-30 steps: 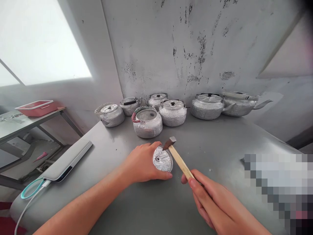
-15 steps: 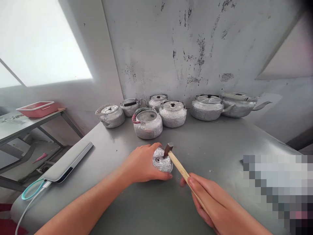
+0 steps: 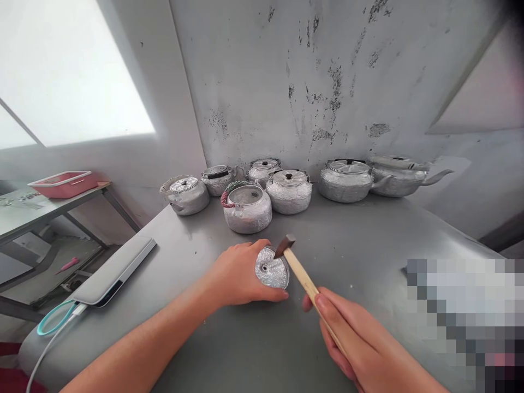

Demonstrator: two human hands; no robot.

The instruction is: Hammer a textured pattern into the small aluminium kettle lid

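Observation:
My left hand (image 3: pixel 241 273) grips a round, silvery kettle lid (image 3: pixel 273 274) by its edge, thumb at the near side and fingers at the far side. The lid has a textured surface and a small hole in its middle. A hammer (image 3: pixel 303 275) with a pale wooden handle is held in my right hand (image 3: pixel 347 333), fingers wrapped round the handle. Its metal head is over the lid's far right part; whether it touches cannot be told. Just beyond stands a lidless kettle (image 3: pixel 248 218) with a red and green wrapped handle.
Several dented metal kettles (image 3: pixel 289 197) line the back of the grey table (image 3: pixel 196 355) against the wall. A power bank (image 3: pixel 112 273) with a cable lies at the left. Further left, a pink basket (image 3: pixel 65 185) sits on another table. A blurred-out patch covers the right side.
The hammer head has tilted and shifted slightly to the right and up over the lid. My left hand and the lid stay in place.

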